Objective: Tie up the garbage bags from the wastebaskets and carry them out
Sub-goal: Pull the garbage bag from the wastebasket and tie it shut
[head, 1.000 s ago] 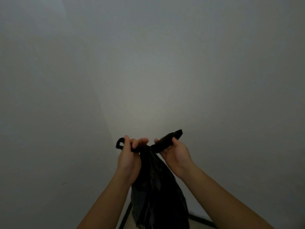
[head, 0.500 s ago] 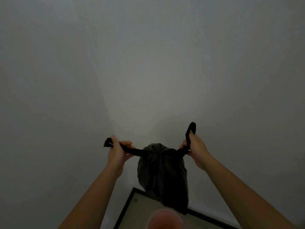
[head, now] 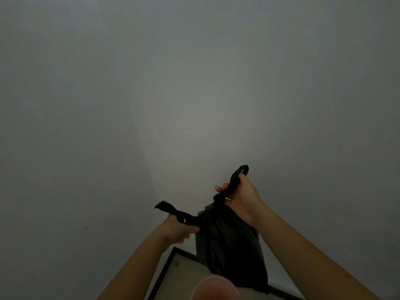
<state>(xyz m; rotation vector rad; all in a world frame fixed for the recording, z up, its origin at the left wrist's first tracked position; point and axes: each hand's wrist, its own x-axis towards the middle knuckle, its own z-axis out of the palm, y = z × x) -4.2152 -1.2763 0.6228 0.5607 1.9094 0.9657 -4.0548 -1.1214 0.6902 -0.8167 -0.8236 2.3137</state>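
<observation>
A black garbage bag (head: 229, 245) hangs in the air in front of a wall corner, its neck gathered at the top. My left hand (head: 178, 231) grips the bag's left tie strap (head: 173, 211), which sticks out up and to the left. My right hand (head: 242, 197) grips the right tie strap (head: 237, 178), holding it up above the bag's neck. The two straps meet at the knot by the neck. No wastebasket is in view.
Plain grey walls (head: 86, 126) meet in a corner straight ahead. A beige floor (head: 184, 276) with a dark baseboard (head: 164, 271) shows at the bottom. A blurred pinkish shape (head: 214, 289) sits at the bottom edge, close to the camera.
My hands pulled the two straps apart, drawing the bag's neck tight. Now my right hand has risen and my left has dropped lower, closer to the bag.
</observation>
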